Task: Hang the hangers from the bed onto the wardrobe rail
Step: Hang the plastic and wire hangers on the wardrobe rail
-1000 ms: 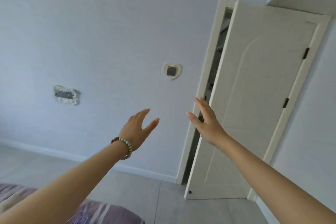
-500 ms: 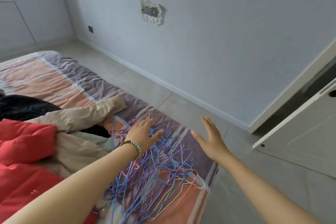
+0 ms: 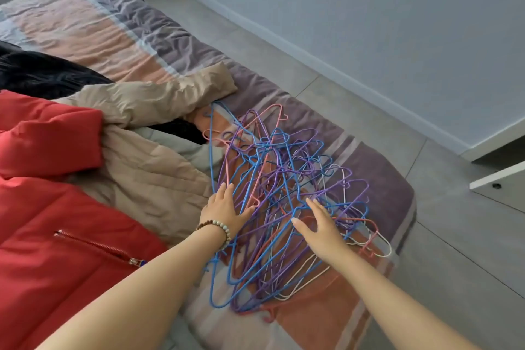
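Hangers lie in one tangled pile on the bed, at its near right corner, close to the edge beside the floor. They are thin wire ones in blue, purple, pink, red and white, hooked through each other so that I cannot count them.

My left hand is laid on the left edge of the pile with the fingers straight and the thumb stretched across a wire; its grip is wide and holds nothing. A beaded bracelet sits on that wrist. My right hand is over the near right part of the pile, fingers straight and spread, the grip wide as well; I cannot tell whether it touches the wires or hangs just above them.

The bed also carries clothes. A red jacket with a zipped pocket fills the near left. A tan quilted jacket lies partly under it, one sleeve reaching toward the far end of the pile. A black garment lies beyond both.

The bedcover is striped in purple, orange and grey. A pale wall with a white skirting board runs along the far side of the floor.
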